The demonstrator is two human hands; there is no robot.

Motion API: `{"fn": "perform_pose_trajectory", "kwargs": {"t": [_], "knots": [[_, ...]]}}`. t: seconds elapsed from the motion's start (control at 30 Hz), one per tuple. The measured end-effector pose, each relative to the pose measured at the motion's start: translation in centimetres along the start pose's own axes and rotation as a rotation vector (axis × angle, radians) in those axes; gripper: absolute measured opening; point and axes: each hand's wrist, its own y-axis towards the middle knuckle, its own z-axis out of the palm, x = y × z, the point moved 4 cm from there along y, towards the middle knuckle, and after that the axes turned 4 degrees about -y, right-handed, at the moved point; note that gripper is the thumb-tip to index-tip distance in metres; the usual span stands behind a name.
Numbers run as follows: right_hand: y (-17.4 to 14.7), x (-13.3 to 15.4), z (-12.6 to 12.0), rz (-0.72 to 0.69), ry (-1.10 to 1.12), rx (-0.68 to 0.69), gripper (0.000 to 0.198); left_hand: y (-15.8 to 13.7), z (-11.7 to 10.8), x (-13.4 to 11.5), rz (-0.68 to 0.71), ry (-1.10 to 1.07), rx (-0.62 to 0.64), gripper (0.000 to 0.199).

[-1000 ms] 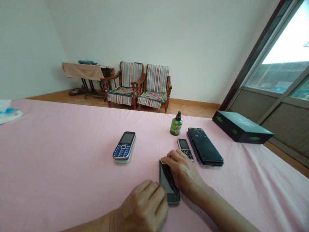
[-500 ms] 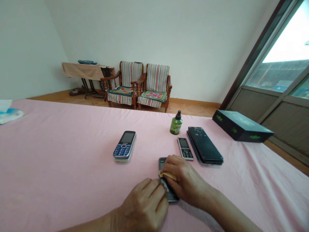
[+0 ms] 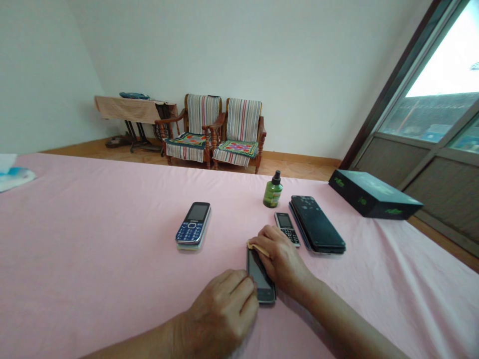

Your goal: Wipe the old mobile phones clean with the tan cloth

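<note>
The flat black phone with a grey rim lies on the pink cloth, between the two hands. The right hand pinches a small, folded, yellow cloth at the phone's far end. Half a second ago, it was lower, over the middle of the screen. Now it hides part of the small silver-and-black button phone. The left hand stays curled at the black phone's left edge; I can't tell if it grips.

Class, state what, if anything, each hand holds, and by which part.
Right hand: the cloth, gripped behind its showing edge. Left hand: against the nearest phone's lower left edge; whether it grips is hidden.
</note>
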Motion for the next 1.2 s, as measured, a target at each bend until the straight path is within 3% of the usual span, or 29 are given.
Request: {"fn": "perform_pose_trajectory", "kwargs": {"t": [0.2,0.37,0.53,0.77,1.03,1.2], "knots": [[-1.1,1.3,-0.4,-0.071,0.006,0.065,0.020,0.1,0.0,0.0,-0.003,-0.034,-0.006,0.027],[-2.0,1.8,-0.4,-0.060,0.137,0.108,0.020,0.2,-0.2,0.2,-0.039,-0.074,-0.006,0.029],[-1.4,1.1,0.1,0.026,0.123,0.037,0.022,0.5,-0.1,0.7,-0.062,-0.172,0.019,0.022],[-0.4,1.2,0.0,0.002,0.016,0.016,0.021,0.2,0.7,1.1,-0.069,-0.205,0.034,0.014],[-0.1,0.5,0.0,0.032,0.107,0.031,0.024,0.6,0.5,1.0,-0.042,-0.203,0.039,0.011],[1.0,0.9,0.7,0.029,0.009,0.009,0.024,0.6,0.8,1.0,-0.039,-0.166,0.055,0.017]]}}
